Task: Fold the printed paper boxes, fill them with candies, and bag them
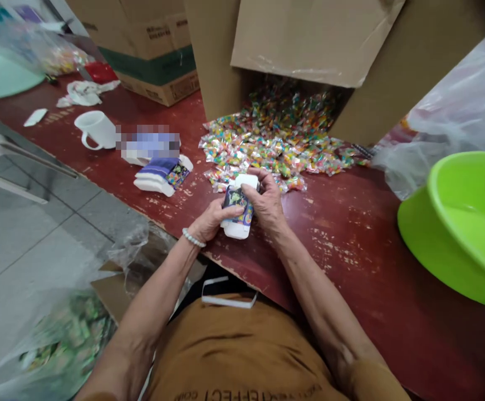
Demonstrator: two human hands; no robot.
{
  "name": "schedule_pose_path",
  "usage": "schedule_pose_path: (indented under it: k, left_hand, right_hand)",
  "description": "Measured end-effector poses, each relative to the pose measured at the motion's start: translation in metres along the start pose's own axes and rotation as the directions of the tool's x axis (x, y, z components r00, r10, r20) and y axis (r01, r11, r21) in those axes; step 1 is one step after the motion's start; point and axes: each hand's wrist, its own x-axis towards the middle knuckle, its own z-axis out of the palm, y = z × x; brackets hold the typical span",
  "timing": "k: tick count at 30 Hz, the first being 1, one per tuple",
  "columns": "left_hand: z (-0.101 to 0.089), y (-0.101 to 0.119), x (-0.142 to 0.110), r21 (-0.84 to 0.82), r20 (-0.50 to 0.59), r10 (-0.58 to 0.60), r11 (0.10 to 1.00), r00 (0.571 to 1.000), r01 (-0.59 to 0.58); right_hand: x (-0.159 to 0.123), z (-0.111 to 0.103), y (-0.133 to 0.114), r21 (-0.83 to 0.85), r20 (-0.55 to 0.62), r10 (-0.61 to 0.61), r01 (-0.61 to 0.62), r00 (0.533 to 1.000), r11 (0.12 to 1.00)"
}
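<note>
A small printed candy carton (237,209), dark blue with white end flaps, is between my two hands over the table's front edge. My left hand (219,217) grips its left side, the thumb lying across the printed face. My right hand (267,200) holds the upper right, with the thumb at the white top flap. Just beyond, a heap of wrapped candies (267,145) in bright colours spills from a tipped cardboard box (300,42). To the left lies a stack of flat cartons (158,174) of the same kind, part of it blurred out.
A white mug (96,130) stands on the red table (329,239) at the left. A green tub (438,223) sits at the right. Another cardboard box (150,55) is at the back. On the floor, lower left, lies a plastic bag of green wrappers (70,328) near a stool (0,156).
</note>
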Motion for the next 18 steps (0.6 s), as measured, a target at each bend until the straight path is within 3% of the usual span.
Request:
schedule_pose_path:
  k: [3, 6, 8, 10, 11, 13, 15, 18]
  left_hand:
    - [-0.003, 0.005, -0.008, 0.023, -0.058, 0.024, 0.999, 0.998, -0.022]
    - [-0.016, 0.012, -0.025, 0.075, -0.158, 0.054, 0.996, 0.986, -0.043]
    - [-0.028, 0.017, -0.039, 0.127, -0.230, 0.050, 0.992, 0.972, -0.021]
    - [-0.041, 0.024, -0.052, 0.169, -0.291, 0.039, 0.986, 0.956, 0.011]
    - [-0.046, 0.027, -0.057, 0.184, -0.316, 0.036, 0.983, 0.948, 0.023]
    - [-0.056, 0.033, -0.063, 0.222, -0.357, 0.040, 0.974, 0.933, 0.044]
    - [-0.063, 0.040, -0.065, 0.323, -0.387, 0.061, 0.944, 0.920, 0.074]
    - [-0.069, 0.050, -0.060, 0.608, -0.431, 0.159, 0.779, 0.888, 0.155]
  right_hand:
    - [-0.001, 0.001, -0.002, -0.028, 0.026, -0.009, 0.010, 1.000, 1.000]
    - [-0.014, -0.004, -0.018, -0.165, 0.029, 0.025, -0.020, 0.999, 0.986]
    - [-0.037, -0.011, -0.034, -0.253, 0.053, 0.082, -0.066, 0.995, 0.965]
    - [-0.071, -0.019, -0.049, -0.305, 0.200, 0.182, -0.115, 0.963, 0.945]
    - [-0.090, -0.023, -0.055, -0.331, 0.315, 0.234, -0.124, 0.920, 0.935]
    - [-0.128, -0.028, -0.064, -0.429, 0.550, 0.388, -0.149, 0.740, 0.891]
    - [-0.158, -0.029, -0.066, -0.577, 0.635, 0.509, -0.082, 0.581, 0.813]
    - [-0.181, -0.025, -0.060, -0.729, 0.594, 0.616, 0.020, 0.517, 0.685]
